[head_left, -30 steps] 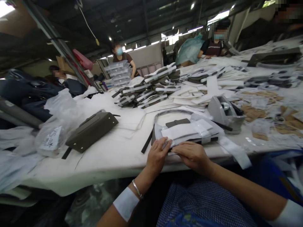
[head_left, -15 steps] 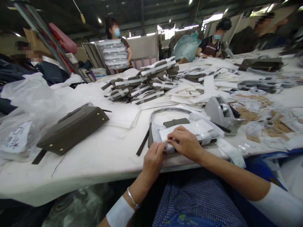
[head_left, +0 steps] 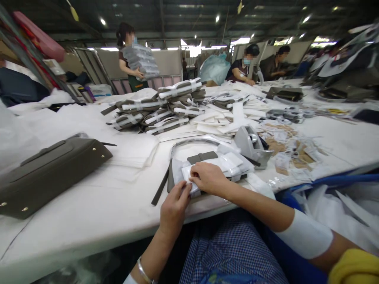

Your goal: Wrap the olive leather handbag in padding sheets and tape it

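Note:
A grey-brown handbag (head_left: pixel 203 157) lies flat at the table's front edge, mostly covered by a white wrapping sheet (head_left: pixel 226 163). Its wrapped handle (head_left: pixel 189 142) arches behind it, and a dark strap (head_left: pixel 161 183) sticks out at the left. My left hand (head_left: pixel 174 203) is closed, fingertips pinching the near left edge of the sheet. Right beside it, my right hand (head_left: pixel 207 177) is also closed, thumb and finger pressed together on the same sheet. The exact bit between the fingertips is too small to make out. A grey tape dispenser (head_left: pixel 244 140) stands just behind the bag's right end.
A larger grey-brown handbag (head_left: pixel 56 173) lies at left. Several wrapped bundles (head_left: pixel 160 104) are piled at the back, beside loose white sheets (head_left: pixel 220 118). Brown tags (head_left: pixel 302 159) lie at right, above a blue-lined bin (head_left: pixel 331 197). Across the table, a person carries a stack of packages (head_left: pixel 142 61).
The view has turned to the right, so things sit further left. Both hands stay at the sheet's edge, their fingertips close together. The person with the packages has turned sideways.

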A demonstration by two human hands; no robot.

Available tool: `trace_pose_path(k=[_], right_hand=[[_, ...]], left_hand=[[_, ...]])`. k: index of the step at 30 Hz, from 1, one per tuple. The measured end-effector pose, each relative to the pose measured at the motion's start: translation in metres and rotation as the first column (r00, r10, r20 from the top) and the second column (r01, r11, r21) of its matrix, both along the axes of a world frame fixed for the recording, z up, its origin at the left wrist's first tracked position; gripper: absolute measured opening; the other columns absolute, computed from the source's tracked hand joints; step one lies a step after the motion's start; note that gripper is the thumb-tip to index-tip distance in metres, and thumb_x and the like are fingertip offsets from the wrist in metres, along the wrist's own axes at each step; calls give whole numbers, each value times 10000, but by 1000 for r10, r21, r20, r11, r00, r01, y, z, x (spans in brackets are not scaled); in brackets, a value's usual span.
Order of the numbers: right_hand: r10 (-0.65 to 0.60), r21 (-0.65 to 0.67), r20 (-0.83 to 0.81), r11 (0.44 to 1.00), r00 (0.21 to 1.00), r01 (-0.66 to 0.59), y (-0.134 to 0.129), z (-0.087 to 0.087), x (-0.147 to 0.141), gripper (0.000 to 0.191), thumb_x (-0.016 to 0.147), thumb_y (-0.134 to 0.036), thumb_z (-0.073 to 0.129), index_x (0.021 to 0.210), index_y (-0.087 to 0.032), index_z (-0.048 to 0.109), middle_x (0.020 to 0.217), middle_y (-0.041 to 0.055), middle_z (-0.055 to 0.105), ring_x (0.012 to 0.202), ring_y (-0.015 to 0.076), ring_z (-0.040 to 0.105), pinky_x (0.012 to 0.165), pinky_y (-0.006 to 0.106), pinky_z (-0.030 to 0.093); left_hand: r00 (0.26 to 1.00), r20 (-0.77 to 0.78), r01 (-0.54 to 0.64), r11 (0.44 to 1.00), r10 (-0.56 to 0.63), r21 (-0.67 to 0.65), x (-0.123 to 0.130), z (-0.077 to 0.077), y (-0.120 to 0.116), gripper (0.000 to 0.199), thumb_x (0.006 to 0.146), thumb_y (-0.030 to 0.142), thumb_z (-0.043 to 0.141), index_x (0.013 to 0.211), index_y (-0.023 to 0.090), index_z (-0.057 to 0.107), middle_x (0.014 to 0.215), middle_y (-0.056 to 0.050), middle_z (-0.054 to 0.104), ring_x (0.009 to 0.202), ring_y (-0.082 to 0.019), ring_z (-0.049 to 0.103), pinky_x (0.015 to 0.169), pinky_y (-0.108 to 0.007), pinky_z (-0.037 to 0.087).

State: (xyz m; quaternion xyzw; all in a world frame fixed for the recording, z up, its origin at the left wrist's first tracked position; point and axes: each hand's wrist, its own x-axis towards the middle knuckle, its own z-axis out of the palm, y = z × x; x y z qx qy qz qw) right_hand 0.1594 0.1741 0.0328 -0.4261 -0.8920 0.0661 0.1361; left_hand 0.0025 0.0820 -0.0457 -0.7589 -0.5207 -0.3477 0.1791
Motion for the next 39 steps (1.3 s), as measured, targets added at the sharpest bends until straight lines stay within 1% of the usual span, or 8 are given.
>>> trace_pose_path(k=[7,10,12,15,21,27,34,39], right_hand=[[97,84,-349,994,932,-72,3,17,70,150,954,-262,556,1013,-199,679,993,42,699,939,158,641,869,268,474],[-201,85,-466,959,862,270,21,37,140,211,940,-301,557,1084,-195,670,1101,77,695,1009,207,645,964,354,467],[-485,-133,-490,863,724,488,41,48,182,257,906,-311,595,1115,-174,656,1169,103,682,1071,247,635,1008,399,449],[-718,-491,-393,692,574,529,73,56,221,270,919,-363,574,966,-116,672,1056,155,722,1000,276,681,960,422,500],[-755,-765,-321,563,572,313,111,53,229,328,875,-393,662,731,-99,639,766,174,737,759,225,727,732,337,602],[-764,-811,-411,556,498,183,109,60,237,367,994,-340,470,740,-136,640,779,122,734,779,183,729,745,343,610],[-784,-814,-538,579,310,52,45,78,241,318,935,-407,591,900,-102,676,1026,175,728,900,203,721,861,334,603],[-785,-798,-574,600,233,57,-2,34,241,253,833,-365,731,918,-129,705,1065,145,724,956,204,706,890,324,597]], left_hand=[[996,-70,47,999,-47,5,-6,-5,3,375,948,134,505,1317,176,556,1261,-97,658,1108,-239,650,941,-369,560],[993,-108,43,999,-39,33,-10,-8,5,393,947,167,520,1339,185,545,1281,-81,651,1107,-235,651,929,-354,566],[991,-126,36,999,-31,37,-10,-9,5,415,944,178,524,1359,200,532,1291,-71,648,1111,-231,651,940,-351,563],[993,-115,29,998,-23,51,-8,-6,5,419,948,166,490,1362,214,531,1273,-68,658,1110,-228,654,939,-352,562],[992,-126,35,998,-29,46,-9,-7,6,407,957,175,481,1360,201,522,1283,-60,652,1119,-222,645,945,-353,555],[989,-149,26,999,-23,21,-12,-9,6,398,958,178,489,1353,201,524,1320,-46,627,1148,-210,628,967,-336,537],[992,-127,18,998,-10,65,-7,0,4,364,977,185,434,1320,206,555,1266,-37,661,1080,-200,660,903,-314,549],[991,-132,16,999,-12,34,-7,0,2,367,985,205,429,1331,205,551,1291,-41,649,1081,-191,658,890,-283,536]])
